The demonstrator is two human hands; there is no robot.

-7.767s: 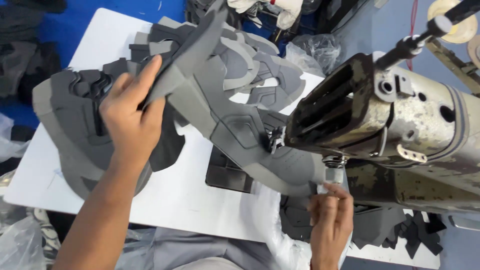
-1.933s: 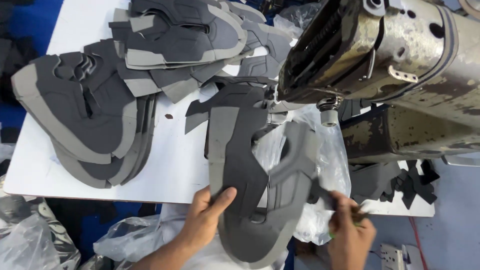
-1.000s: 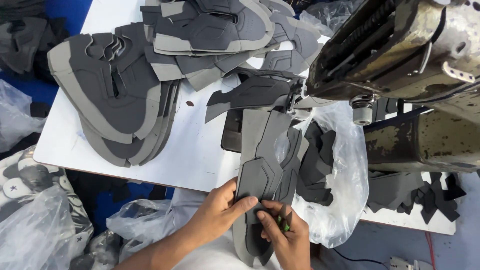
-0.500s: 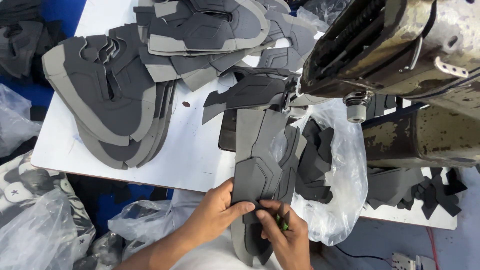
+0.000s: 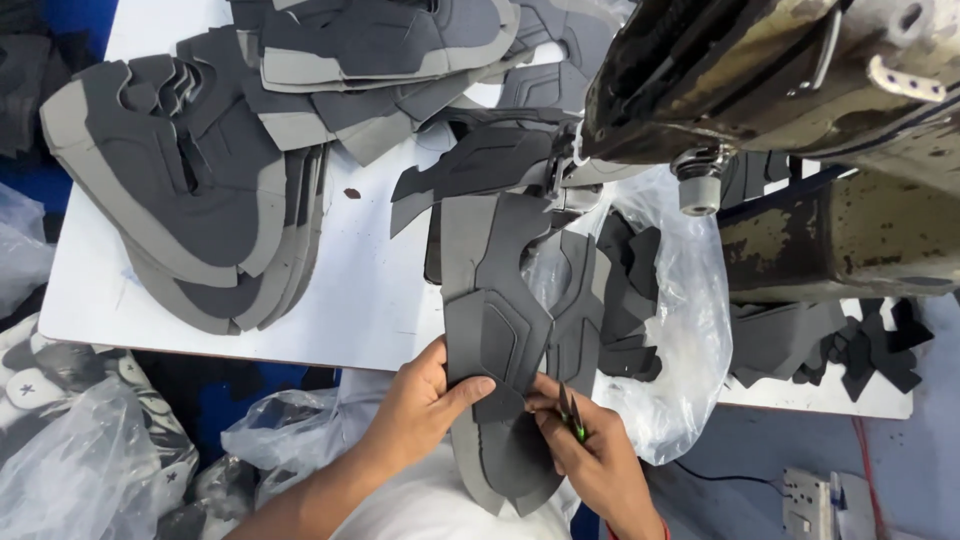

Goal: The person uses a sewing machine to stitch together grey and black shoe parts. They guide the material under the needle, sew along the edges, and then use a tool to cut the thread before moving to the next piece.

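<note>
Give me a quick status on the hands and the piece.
Left hand pinning grey shoe upper. Right hand holding small snips at its edge. Plastic bag of cut pieces alongside.

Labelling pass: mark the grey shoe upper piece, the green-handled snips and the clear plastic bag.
grey shoe upper piece [image 5: 500, 330], head view, raised centre panel.
green-handled snips [image 5: 572, 420], head view, blades by the right fingers.
clear plastic bag [image 5: 690, 330], head view, right side.
</note>
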